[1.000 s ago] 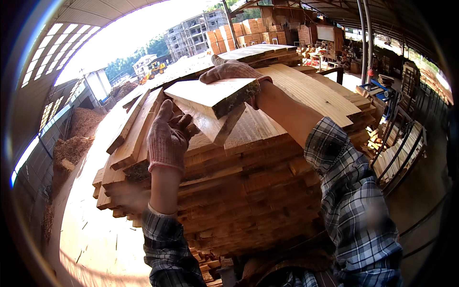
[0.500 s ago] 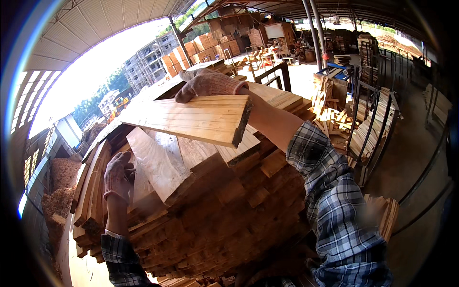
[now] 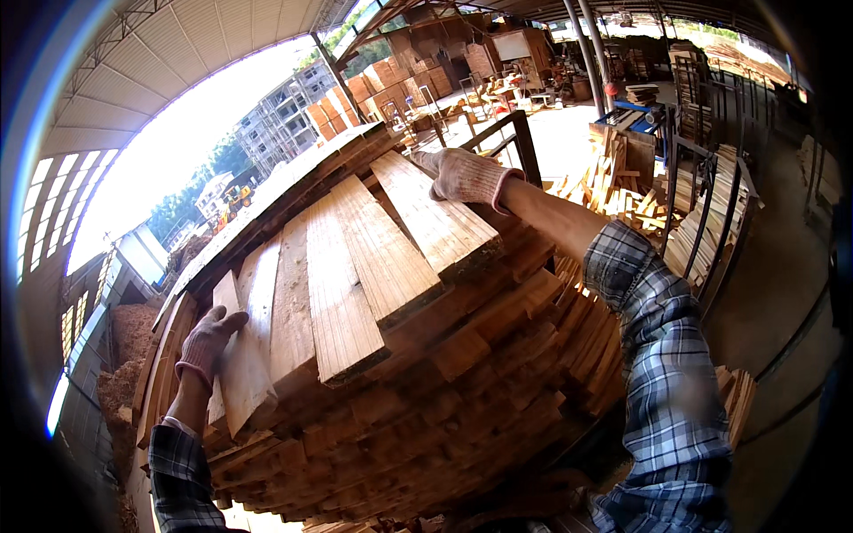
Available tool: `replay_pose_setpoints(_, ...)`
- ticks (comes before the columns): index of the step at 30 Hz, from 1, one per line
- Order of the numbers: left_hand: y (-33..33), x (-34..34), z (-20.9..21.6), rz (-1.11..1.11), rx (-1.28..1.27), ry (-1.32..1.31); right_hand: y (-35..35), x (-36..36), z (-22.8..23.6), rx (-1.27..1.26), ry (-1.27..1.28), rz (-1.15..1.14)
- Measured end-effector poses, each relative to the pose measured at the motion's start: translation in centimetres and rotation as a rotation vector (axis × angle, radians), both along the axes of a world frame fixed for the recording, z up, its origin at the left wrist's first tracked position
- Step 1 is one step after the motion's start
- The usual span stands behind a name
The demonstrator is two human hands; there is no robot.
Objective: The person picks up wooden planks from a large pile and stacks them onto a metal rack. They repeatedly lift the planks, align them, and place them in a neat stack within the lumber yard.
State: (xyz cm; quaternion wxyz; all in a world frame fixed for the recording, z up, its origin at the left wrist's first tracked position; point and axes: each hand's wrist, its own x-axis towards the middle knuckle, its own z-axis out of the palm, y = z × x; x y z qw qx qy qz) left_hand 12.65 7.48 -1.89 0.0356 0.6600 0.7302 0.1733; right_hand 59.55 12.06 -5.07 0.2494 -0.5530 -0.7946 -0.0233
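A row of pale wooden planks (image 3: 345,266) lies side by side on a large stack of timber (image 3: 400,391). My right hand (image 3: 471,178), in a knitted work glove, is at the right edge of the rightmost plank (image 3: 435,213). Its thumb side is on the wood and the other fingers curl over the edge, partly hidden. On the left, my gloved left hand (image 3: 209,342) rests against a plank (image 3: 246,355) at that end of the row, its fingers apart.
Behind the row, a raised layer of boards (image 3: 275,213) crosses the stack. A dark metal frame (image 3: 524,147) stands just past my right hand. Scrap wood (image 3: 613,191) and racked slats (image 3: 711,213) are to the right. Sawdust (image 3: 133,338) is heaped on the left.
The plank that my right hand held raised and slanted across the stack now lies flat at the row's right end. My right hand moved right; the left shifted slightly lower. The view has also shifted.
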Motion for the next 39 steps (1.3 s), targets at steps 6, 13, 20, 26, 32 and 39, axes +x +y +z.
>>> replay_pose_setpoints(6,0.3,0.4,-0.3,0.001,0.047,-0.029,2.1,1.2,-1.2,0.067,0.244,0.343)
replay_pose_setpoints(13,-1.1,-0.7,1.5,0.083,0.075,-0.127,-0.5,-0.5,-0.3,0.176,0.045,0.079)
replay_pose_setpoints(20,-2.9,1.5,6.0,-0.097,0.467,-1.000,-5.7,-5.6,4.7,-0.252,0.612,0.602)
replay_pose_setpoints(26,-1.2,21.6,6.3,-0.565,0.559,-1.051,-6.1,-8.5,7.3,-0.171,0.820,0.680)
replay_pose_setpoints(32,-1.3,9.6,3.4,-0.474,0.578,-0.592,0.6,4.4,4.4,-0.067,0.528,0.258)
replay_pose_setpoints(39,-5.0,-0.3,-2.6,-0.292,0.104,-0.519,9.7,7.3,-3.0,0.333,-0.591,0.023)
